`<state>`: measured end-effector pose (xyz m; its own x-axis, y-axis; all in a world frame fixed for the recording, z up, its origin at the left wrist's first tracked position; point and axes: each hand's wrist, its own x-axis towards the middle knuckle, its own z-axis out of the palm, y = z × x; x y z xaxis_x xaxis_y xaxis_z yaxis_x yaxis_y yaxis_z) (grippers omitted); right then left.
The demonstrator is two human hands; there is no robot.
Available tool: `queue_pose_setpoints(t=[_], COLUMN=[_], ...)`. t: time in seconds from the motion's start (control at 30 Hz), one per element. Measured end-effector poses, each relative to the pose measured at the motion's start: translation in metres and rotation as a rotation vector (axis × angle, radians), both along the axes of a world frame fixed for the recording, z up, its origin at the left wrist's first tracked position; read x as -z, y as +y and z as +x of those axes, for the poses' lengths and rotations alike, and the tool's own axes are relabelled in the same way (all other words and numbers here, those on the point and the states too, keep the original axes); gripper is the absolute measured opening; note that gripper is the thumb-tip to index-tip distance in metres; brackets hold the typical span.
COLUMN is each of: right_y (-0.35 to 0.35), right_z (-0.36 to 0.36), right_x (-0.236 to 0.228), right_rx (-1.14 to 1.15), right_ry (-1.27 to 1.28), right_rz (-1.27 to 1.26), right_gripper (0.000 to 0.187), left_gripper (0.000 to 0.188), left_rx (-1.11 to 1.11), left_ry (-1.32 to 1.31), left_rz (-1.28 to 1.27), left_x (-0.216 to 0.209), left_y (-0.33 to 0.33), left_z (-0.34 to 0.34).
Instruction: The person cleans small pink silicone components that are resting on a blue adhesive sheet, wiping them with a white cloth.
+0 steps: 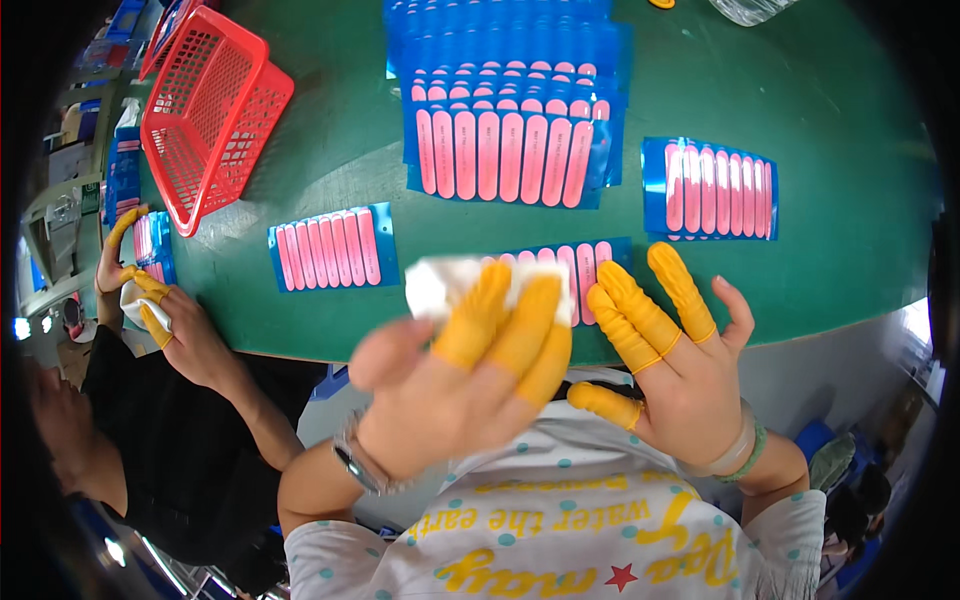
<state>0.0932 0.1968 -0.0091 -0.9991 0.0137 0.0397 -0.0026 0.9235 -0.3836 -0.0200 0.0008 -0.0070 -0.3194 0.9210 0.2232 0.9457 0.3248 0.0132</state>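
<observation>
My left hand (450,390), with yellow finger cots, holds a folded white cloth (428,285) over a blue sheet of pink nail files (584,268). The cloth and fingers hide much of that sheet. At the sheet's right end my right hand (680,375), also in yellow finger cots, lies with its fingers stretched out and holds nothing. A second sheet of nail files (332,248) lies to the left, and a shiny third sheet (710,190) to the right. Beyond my hands is a large overlapping pile of such sheets (500,150).
A red plastic basket (215,120) stands tilted at the back left of the green table (840,180). At the left, a co-worker's hands (195,335) in yellow finger cots hold a white cloth near another sheet. Clear plastic (752,10) lies at the far edge.
</observation>
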Motion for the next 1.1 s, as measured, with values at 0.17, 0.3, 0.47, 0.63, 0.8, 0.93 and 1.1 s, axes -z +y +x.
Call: queue_pose_setpoints(t=[0.17, 0.3, 0.47, 0.63, 0.8, 0.93, 1.1], right_y=[-0.004, -0.001, 0.005, 0.004, 0.010, 0.022, 0.018], right_z=[0.000, -0.002, 0.002, 0.002, 0.002, 0.005, 0.007], right_x=[0.003, 0.002, -0.001, -0.005, -0.001, 0.003, 0.006], right_rx=[0.018, 0.004, -0.003, 0.010, 0.001, -0.030, -0.042], right_ry=[0.030, 0.016, 0.011, 0.013, 0.015, 0.000, 0.036], right_rz=[0.023, -0.008, 0.001, -0.025, -0.022, -0.043, 0.046], right_gripper=[0.054, 0.053, 0.057, 0.059, 0.057, 0.064, 0.057], left_gripper=[0.025, 0.031, 0.028, 0.029, 0.029, 0.030, 0.025], left_rx=[-0.006, 0.098, 0.036, -0.016, 0.129, 0.066, 0.020], left_ry=[0.031, -0.069, -0.160, -0.095, -0.003, -0.090, 0.013], left_rz=[0.101, 0.032, 0.060, 0.070, 0.010, 0.057, 0.090], left_x=[0.010, 0.006, -0.004, -0.009, 0.001, 0.002, 0.004], left_y=[0.002, -0.014, -0.008, 0.024, 0.004, 0.003, 0.030], left_z=[0.001, 0.027, 0.028, -0.012, 0.021, 0.024, -0.008])
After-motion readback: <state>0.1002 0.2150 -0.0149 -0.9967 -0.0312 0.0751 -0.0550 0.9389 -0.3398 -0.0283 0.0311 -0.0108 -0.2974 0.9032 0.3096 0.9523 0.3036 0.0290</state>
